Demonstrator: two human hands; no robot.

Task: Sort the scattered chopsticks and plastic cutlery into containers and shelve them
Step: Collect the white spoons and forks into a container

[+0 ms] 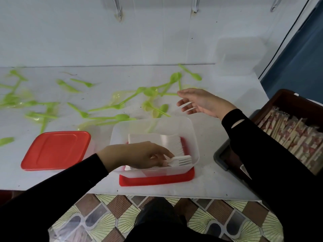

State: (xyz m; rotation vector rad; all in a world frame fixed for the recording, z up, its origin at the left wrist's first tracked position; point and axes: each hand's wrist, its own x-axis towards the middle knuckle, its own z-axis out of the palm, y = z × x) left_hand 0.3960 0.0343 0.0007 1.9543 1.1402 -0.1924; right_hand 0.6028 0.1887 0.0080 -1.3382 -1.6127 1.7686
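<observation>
A clear plastic container (183, 126) sits on a red lid (157, 179) near the table's front edge. Inside it lies a row of stacked white forks (157, 139). My left hand (139, 157) reaches into the container and pinches a small bunch of white forks (181, 161) by their handles, tines pointing right. My right hand (201, 103) hovers open above the table just behind the container, holding nothing. Several green plastic spoons (120, 106) lie scattered over the white table. A dark brown tray (286, 96) at the right holds several wrapped chopsticks (293, 138).
A second red lid (56, 151) lies flat left of the container. A translucent empty container (241, 55) stands at the back right by the wall. The table's front edge (157, 193) runs above a patterned floor. A blue panel (297, 55) stands beyond the table's right end.
</observation>
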